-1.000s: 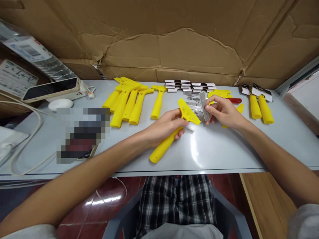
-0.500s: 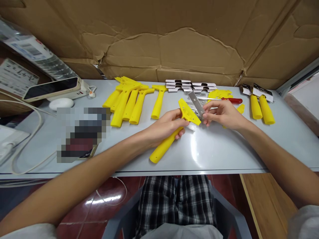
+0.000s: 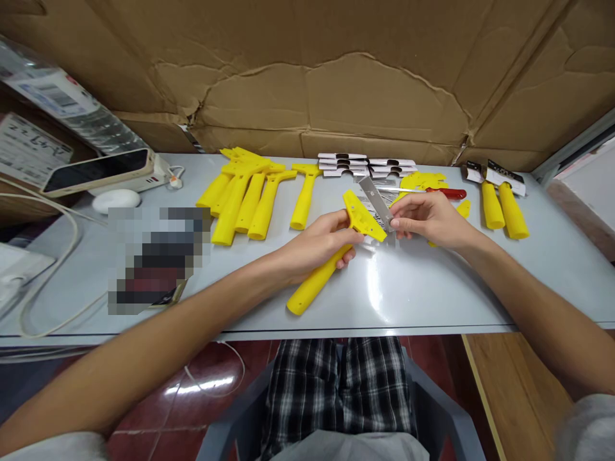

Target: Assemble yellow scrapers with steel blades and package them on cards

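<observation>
My left hand (image 3: 329,242) is wrapped round a yellow plastic scraper handle (image 3: 312,288), its wide head (image 3: 364,216) tilted up to the right. Between thumb and fingers, my right hand (image 3: 423,216) pinches a flat grey metal blade (image 3: 377,200) by its lower end. The blade stands just right of the yellow head, close beside it; whether they touch I cannot tell. Behind the right hand lie a red-handled screwdriver (image 3: 446,193) and several flat yellow plastic pieces (image 3: 423,181). More thin metal parts lie partly hidden behind the blade.
Several yellow scraper handles (image 3: 235,198) lie at the back left, with one more (image 3: 305,195) beside them. White-and-black blade covers (image 3: 343,164) are stacked at the back. Two covered scrapers (image 3: 512,208) lie at right. A phone (image 3: 98,171), cables and a blurred-out object (image 3: 158,262) occupy the left.
The blade in my right hand has shifted very slightly left and its tilt has changed a little. My left hand keeps its hold on the scraper handle.
</observation>
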The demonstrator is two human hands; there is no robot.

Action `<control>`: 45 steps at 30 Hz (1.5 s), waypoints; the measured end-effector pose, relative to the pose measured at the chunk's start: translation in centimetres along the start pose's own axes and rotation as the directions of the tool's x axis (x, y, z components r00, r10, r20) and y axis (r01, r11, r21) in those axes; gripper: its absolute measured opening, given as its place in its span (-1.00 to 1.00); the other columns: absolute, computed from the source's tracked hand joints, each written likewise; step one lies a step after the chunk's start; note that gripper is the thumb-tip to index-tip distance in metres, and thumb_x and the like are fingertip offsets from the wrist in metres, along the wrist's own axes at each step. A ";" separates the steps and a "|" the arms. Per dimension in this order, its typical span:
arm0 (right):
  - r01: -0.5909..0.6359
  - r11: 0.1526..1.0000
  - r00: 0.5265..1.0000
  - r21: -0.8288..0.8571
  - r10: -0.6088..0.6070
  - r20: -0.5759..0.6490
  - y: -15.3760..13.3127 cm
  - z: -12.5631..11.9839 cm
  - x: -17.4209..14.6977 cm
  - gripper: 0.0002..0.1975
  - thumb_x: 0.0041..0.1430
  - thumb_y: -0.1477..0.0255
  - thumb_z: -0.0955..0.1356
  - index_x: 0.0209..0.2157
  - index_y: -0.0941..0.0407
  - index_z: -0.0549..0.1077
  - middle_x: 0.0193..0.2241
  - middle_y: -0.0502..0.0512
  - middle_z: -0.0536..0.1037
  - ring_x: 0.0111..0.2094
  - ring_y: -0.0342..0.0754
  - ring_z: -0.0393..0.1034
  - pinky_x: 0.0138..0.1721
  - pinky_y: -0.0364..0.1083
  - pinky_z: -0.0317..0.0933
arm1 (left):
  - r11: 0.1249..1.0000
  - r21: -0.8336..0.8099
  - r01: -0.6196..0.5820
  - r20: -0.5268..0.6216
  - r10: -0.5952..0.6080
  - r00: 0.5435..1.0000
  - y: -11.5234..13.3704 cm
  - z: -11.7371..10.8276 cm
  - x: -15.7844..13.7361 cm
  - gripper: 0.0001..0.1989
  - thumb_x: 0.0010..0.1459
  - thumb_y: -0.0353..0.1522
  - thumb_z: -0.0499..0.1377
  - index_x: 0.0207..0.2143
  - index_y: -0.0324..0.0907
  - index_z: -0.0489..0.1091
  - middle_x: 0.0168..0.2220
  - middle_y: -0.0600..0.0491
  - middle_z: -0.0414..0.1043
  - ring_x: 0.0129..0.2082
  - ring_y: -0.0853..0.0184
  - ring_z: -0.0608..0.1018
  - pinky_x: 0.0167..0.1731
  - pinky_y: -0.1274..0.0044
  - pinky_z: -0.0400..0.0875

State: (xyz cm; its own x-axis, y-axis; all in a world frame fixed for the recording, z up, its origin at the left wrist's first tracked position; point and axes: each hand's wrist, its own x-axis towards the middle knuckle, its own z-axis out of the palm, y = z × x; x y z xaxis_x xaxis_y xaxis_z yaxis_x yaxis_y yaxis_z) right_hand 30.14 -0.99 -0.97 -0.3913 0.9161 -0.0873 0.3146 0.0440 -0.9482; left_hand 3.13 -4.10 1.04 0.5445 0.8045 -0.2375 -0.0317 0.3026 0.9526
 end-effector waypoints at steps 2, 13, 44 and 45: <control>0.008 1.000 1.000 -0.004 -0.008 0.007 0.0 0.0 0.0 -0.35 0.04 0.10 0.65 -0.01 0.26 0.58 -0.36 0.12 0.57 -0.43 -0.26 0.45 -0.44 -0.22 0.32 | 1.000 0.005 0.003 0.002 -0.003 1.000 0.0 0.0 0.0 -0.75 0.15 -0.37 0.34 -0.11 -0.21 0.46 -0.39 0.12 0.39 -0.55 0.46 0.37 -0.57 0.53 0.22; -0.001 1.000 0.999 0.017 0.000 0.048 -0.1 0.2 0.0 -0.35 0.11 0.05 0.62 0.00 0.27 0.58 -0.28 0.19 0.60 -0.38 -0.19 0.52 -0.26 -0.10 0.54 | 1.000 0.011 0.004 -0.006 -0.004 1.000 0.1 0.0 -0.1 -0.68 0.11 -0.37 0.36 -0.09 -0.22 0.45 -0.36 0.12 0.39 -0.54 0.47 0.39 -0.57 0.54 0.25; 0.020 1.000 1.000 -0.019 -0.020 -0.023 -0.1 0.7 -0.2 -0.31 0.02 0.04 0.64 -0.02 0.32 0.65 -0.34 0.18 0.58 -0.39 -0.27 0.47 -0.29 -0.25 0.39 | 0.995 0.084 -0.058 -0.097 0.066 0.993 -0.4 0.8 -0.4 -0.72 0.13 -0.39 0.32 -0.10 -0.20 0.40 -0.25 0.11 0.38 -0.55 0.53 0.39 -0.57 0.54 0.27; 0.025 0.999 1.000 -0.027 -0.025 -0.017 -0.1 0.8 -0.2 -0.31 0.02 0.04 0.64 -0.02 0.31 0.65 -0.33 0.18 0.58 -0.37 -0.26 0.48 -0.29 -0.25 0.39 | 0.994 0.084 -0.069 -0.106 0.078 0.991 -0.5 0.9 -0.4 -0.72 0.14 -0.40 0.31 -0.09 -0.20 0.39 -0.26 0.12 0.38 -0.55 0.53 0.39 -0.57 0.55 0.27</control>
State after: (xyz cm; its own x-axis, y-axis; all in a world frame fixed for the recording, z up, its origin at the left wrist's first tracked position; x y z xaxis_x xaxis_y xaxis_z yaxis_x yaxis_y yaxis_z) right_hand 29.48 -1.47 -1.13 -0.3841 0.9215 -0.0581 0.3281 0.0774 -0.9415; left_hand 3.68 -4.98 0.86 0.4482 0.8753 -0.1815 0.0010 0.2025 0.9793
